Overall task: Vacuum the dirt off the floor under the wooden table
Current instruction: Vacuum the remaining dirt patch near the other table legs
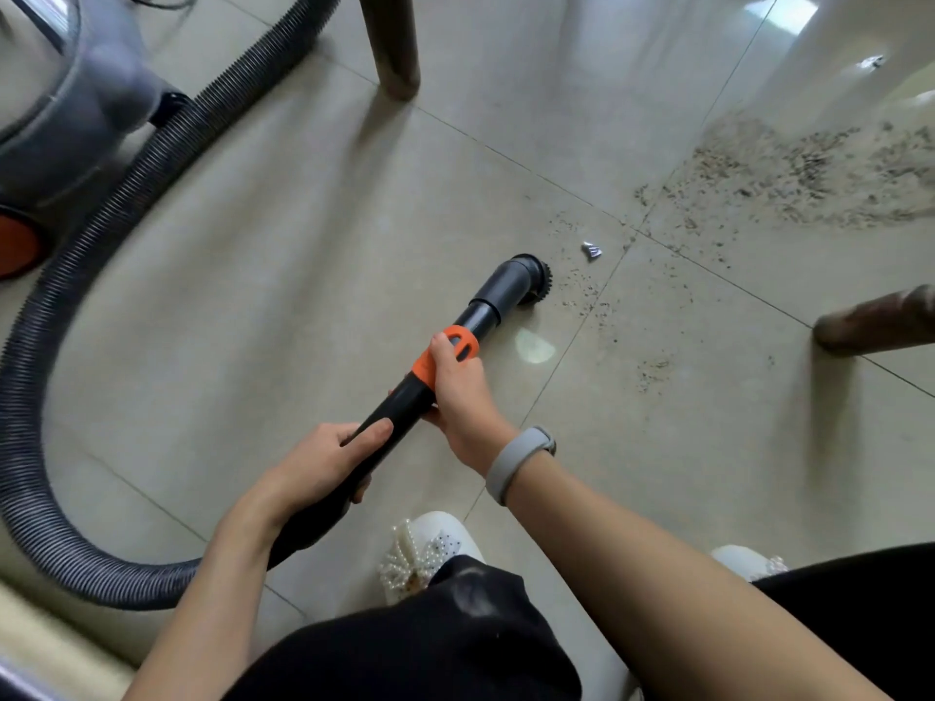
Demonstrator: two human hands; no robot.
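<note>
Two hands round wand, brush head beside dirt

We see a floor of large pale beige glossy tiles with thin dark grout lines crossing at an angle, its sheen throwing back soft daylight, brightest in a window-like patch at the upper right. 2 round brown wooden legs stand on it, 1 leg at the top centre and the other leg at the right edge. A cream-coloured edge runs along the lower left corner.
</note>
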